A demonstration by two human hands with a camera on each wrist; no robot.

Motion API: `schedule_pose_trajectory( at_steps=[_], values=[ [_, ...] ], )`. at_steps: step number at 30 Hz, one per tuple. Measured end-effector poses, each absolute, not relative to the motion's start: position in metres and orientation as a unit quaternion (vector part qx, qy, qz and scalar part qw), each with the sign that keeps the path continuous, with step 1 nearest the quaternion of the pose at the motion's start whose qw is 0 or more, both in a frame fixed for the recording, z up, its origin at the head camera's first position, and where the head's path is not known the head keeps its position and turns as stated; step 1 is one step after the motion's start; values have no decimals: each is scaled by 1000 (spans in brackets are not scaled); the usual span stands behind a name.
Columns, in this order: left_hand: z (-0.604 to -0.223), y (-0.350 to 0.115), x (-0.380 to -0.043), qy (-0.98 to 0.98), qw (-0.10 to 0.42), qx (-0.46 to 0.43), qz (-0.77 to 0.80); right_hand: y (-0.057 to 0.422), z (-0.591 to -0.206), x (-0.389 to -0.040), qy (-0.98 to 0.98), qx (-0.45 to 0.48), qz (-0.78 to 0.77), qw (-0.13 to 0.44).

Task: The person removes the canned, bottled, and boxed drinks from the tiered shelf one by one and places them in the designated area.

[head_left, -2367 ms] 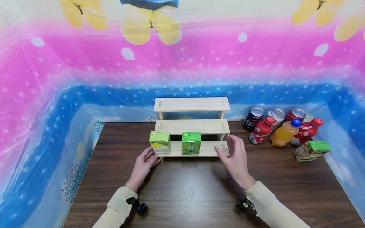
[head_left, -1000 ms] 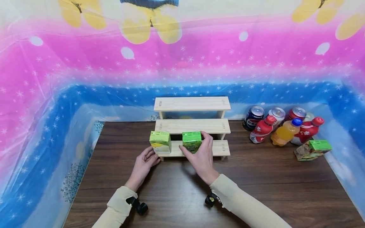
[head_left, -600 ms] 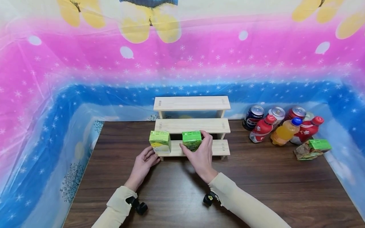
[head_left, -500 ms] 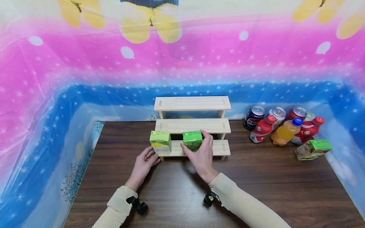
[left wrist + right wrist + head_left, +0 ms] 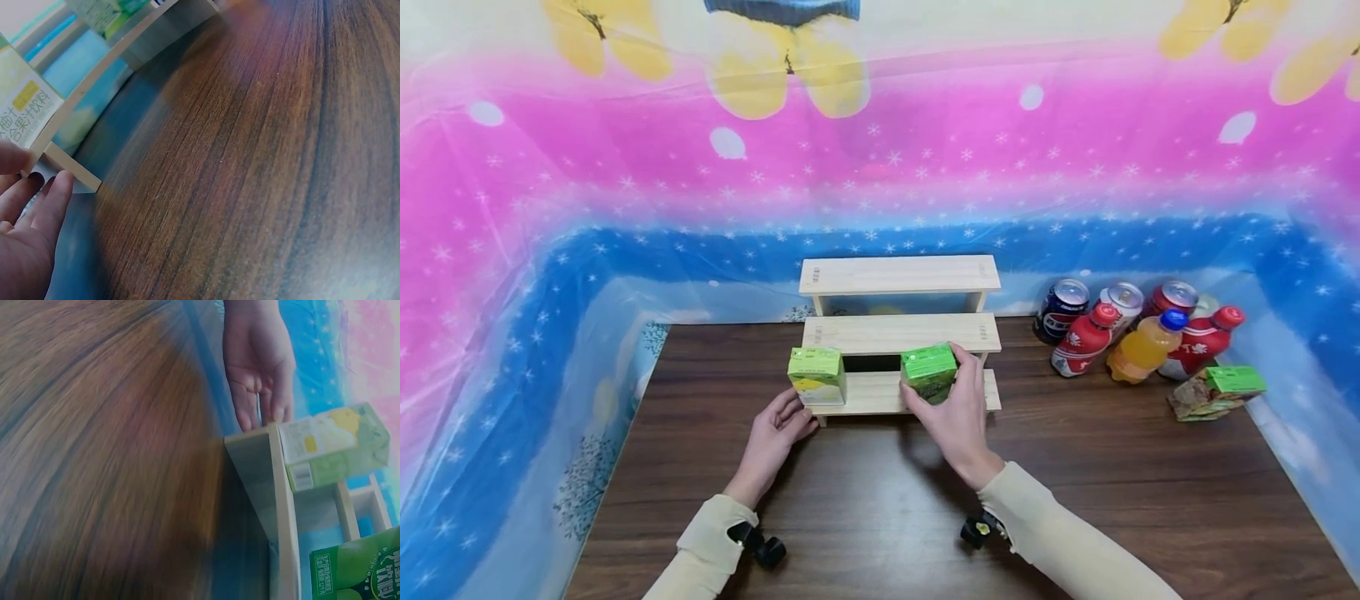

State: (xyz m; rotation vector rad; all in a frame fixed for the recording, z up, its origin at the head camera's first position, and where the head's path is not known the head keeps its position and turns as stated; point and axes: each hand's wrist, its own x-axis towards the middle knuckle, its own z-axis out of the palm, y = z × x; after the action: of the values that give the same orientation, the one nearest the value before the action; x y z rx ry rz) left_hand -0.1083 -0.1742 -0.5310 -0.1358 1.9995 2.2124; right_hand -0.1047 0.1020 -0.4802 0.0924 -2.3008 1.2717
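Observation:
My right hand (image 5: pixel 958 417) grips a dark green drink carton (image 5: pixel 929 371) between thumb and fingers. The carton is slightly tilted over the lowest step of a three-step wooden rack (image 5: pixel 880 396); I cannot tell whether its base touches the board. In the right wrist view this green carton (image 5: pixel 356 572) is cut off by the frame edge. At the rack's left end, my left hand (image 5: pixel 775 429) holds the lowest board's corner, beside a light green and yellow carton (image 5: pixel 817 379) standing there. The left wrist view has the left hand's fingers (image 5: pixel 53 194) against the rack's leg.
To the right stand a dark blue can (image 5: pixel 1062 311), other cans, two red bottles (image 5: pixel 1082 340), an orange drink bottle (image 5: pixel 1144 348) and a brown and green carton (image 5: pixel 1217 392). A patterned cloth (image 5: pixel 880 167) hangs behind the dark wooden table (image 5: pixel 865 517).
My right hand reached in from the right, took hold of the dark green carton, and has shifted it right and tilted it. My left hand stays at the rack's left corner.

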Motion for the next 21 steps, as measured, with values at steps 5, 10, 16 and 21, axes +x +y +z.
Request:
schedule_pose_trajectory(
  at_steps=[5,10,16,21],
  values=[
    [-530,-175,-107,670,79,-43,737,123,-474,-102,-844,26,467,264],
    [-528,-176,-106,674,76,-45,734,145,-464,-98,-841,27,468,270],
    [-527,-174,-106,670,79,-43,737,177,-453,-93,-841,15,464,279],
    [-527,-174,-106,669,83,-46,737,205,-448,-88,-843,-8,453,289]
  ],
)
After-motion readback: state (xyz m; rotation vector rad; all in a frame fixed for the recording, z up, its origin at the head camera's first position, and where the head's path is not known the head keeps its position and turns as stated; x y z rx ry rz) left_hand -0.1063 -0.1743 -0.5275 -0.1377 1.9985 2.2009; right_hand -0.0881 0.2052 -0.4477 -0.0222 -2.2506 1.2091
